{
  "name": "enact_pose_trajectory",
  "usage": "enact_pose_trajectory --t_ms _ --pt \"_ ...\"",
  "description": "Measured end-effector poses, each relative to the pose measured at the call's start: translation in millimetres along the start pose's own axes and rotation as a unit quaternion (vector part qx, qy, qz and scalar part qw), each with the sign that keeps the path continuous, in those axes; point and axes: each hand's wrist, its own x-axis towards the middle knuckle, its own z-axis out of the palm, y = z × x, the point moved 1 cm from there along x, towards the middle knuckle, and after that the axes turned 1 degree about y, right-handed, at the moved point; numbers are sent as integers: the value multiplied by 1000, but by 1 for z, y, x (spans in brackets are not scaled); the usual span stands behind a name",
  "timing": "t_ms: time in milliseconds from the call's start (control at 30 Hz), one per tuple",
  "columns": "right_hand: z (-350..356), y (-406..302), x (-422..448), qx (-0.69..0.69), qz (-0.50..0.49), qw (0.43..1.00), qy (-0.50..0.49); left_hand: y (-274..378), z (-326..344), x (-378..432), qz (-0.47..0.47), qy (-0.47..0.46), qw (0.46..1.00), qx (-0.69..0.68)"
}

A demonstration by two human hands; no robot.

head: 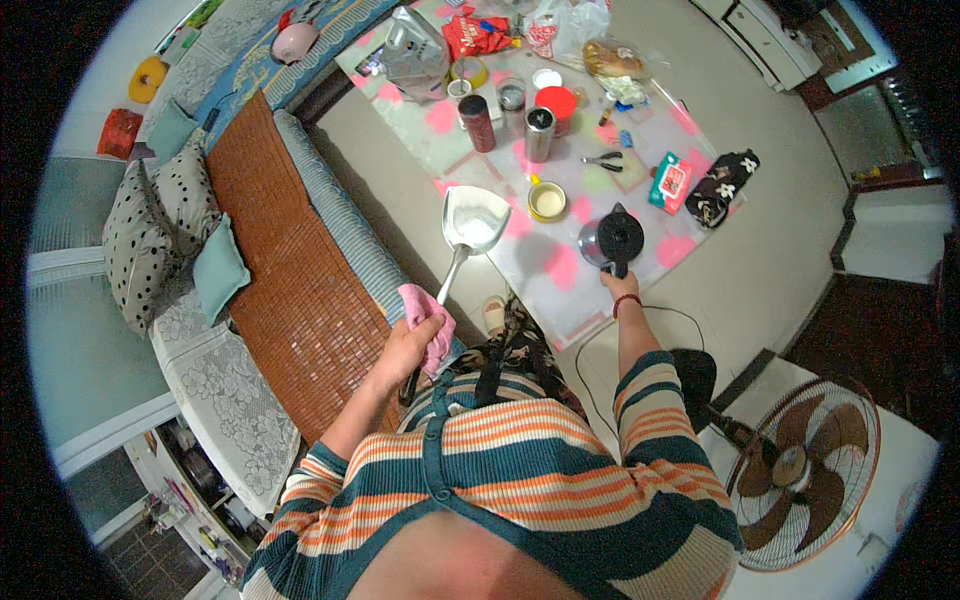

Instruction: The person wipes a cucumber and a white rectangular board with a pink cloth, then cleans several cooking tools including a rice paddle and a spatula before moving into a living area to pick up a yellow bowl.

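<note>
My left hand [411,343] grips a pink cloth [427,322] together with the handle of a metal spatula [474,220], whose wide blade points away from me beside the table edge. On the near right part of the table, my right hand [621,285] holds the handle of a glass pot with a black lid [619,235]. A yellow mug with pale contents [547,201] stands to the left of the pot. Beyond it are a dark red tumbler [477,124], a steel tumbler [539,135], a red-lidded jar [556,101] and black-handled pliers [606,160].
The table's patterned cover [540,300] also bears a clear plastic jug [415,56], bagged bread [615,60], a teal-and-white packet [670,182] and a black floral pouch [722,187]. A sofa with a brown mat [292,292] lies left; a fan [802,472] stands at right.
</note>
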Motion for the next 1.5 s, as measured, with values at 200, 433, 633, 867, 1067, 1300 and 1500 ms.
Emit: enact_pose_trajectory --t_ms 200,433,633,867,1067,1300,1500 --pt "13 13 20 37 -42 998 34 25 3 13 14 12 1000 4" --pt "-29 -37 -8 -59 -113 992 -17 49 5 32 27 19 999 37" --pt "-44 -113 -41 -230 -172 956 -66 73 -4 43 30 9 998 49" --pt "-30 -176 -49 -396 -202 893 -74 75 -30 60 44 -7 999 25" --pt "-25 -224 -67 -468 -185 860 -87 60 -54 80 51 -21 998 6" --pt "-14 -253 -64 -540 -163 820 -96 60 -73 87 53 -30 996 65" --pt "-10 -266 -58 -579 -169 791 -105 49 -79 94 78 -31 996 42"
